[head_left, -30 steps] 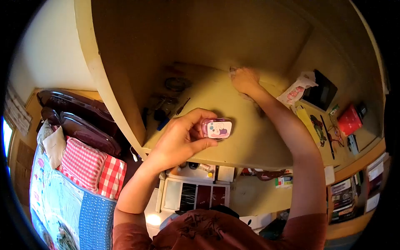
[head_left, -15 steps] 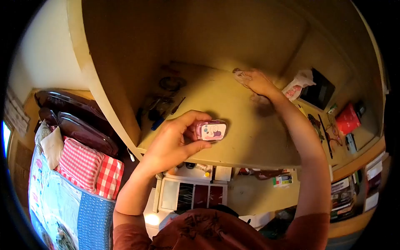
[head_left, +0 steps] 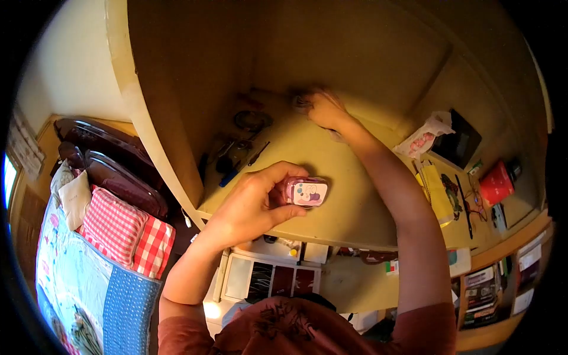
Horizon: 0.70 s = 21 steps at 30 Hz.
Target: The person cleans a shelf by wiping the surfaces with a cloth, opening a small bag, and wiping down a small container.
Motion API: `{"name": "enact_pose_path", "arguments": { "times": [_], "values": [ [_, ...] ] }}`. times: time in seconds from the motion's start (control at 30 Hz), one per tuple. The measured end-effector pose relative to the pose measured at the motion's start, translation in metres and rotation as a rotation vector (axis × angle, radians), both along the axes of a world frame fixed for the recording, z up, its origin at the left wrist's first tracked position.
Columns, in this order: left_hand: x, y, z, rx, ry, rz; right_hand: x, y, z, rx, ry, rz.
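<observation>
Between the thumb and fingers of my left hand (head_left: 251, 201) is a small pink case (head_left: 309, 193) with a white cartoon label, held up above the front part of the wooden shelf (head_left: 349, 195). My right hand (head_left: 325, 110) reaches to the back of the shelf, its fingers closed over a crumpled pale cloth (head_left: 302, 103) pressed to the surface. Motion blurs the cloth and fingertips somewhat. Left of that hand lies a dark coiled ring (head_left: 252, 120), with a blue-handled tool (head_left: 228, 178) nearer the front.
On the shelf's right side are a plastic bag with pink contents (head_left: 421, 141), a black tablet-like panel (head_left: 458, 141), a yellow cloth (head_left: 436, 192) and a red pouch (head_left: 498, 184). Below are a drawer unit (head_left: 236, 277) and books (head_left: 480, 296). A bed (head_left: 77, 272) stands at left.
My right hand has slid left along the back of the shelf with the cloth. The yellow cloth, earlier mostly behind my right arm, now shows. My left hand still holds the case.
</observation>
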<state>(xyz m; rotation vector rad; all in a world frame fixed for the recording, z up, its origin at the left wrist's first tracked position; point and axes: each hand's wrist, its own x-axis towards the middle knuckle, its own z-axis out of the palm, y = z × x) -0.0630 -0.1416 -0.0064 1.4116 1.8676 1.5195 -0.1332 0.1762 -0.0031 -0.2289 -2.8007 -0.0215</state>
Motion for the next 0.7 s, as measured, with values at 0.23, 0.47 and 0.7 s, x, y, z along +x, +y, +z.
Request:
{"name": "enact_pose_path", "arguments": {
  "times": [0.23, 0.47, 0.7],
  "values": [
    [0.000, -0.003, -0.004, 0.018, -0.044, 0.018, 0.045, 0.013, 0.025, -0.064, -0.167, -0.044],
    [0.000, 0.002, 0.004, -0.014, 0.005, -0.015, 0.020, 0.029, 0.013, -0.048, -0.174, 0.073],
    [0.000, 0.002, 0.001, -0.007, 0.017, 0.009, -0.034, -0.005, 0.000, -0.036, -0.167, -0.111]
  ]
}}
